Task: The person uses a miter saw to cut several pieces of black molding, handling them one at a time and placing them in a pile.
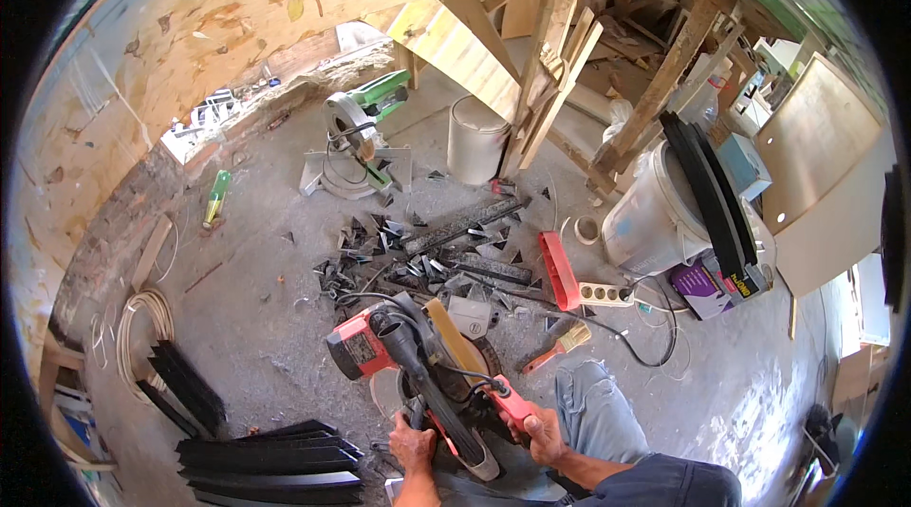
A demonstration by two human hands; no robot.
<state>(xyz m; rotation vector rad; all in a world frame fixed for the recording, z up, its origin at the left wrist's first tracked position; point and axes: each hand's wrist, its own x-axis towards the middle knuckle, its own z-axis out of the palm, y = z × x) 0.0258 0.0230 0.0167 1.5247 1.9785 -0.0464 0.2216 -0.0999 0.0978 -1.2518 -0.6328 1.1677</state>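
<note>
A red and black miter saw [418, 355] stands on the floor right in front of me. My right hand [539, 433] is wrapped round its red handle. At the near left side of the saw, my left hand [413, 443] is closed, fingers curled by a dark part next to the base. What lies inside that grip is hidden. Close to my left arm lies a stack of black trim strips [270, 464] with angled ends. Beyond the saw spreads a heap of small black offcuts [380, 255].
A green miter saw [356, 141] stands farther back, beside a white bucket [476, 141]. To the right are a power strip [605, 294] with cables, a paintbrush [560, 346], and a large bucket [655, 208] with black strips leaning on it. Coiled cable [142, 341] lies left.
</note>
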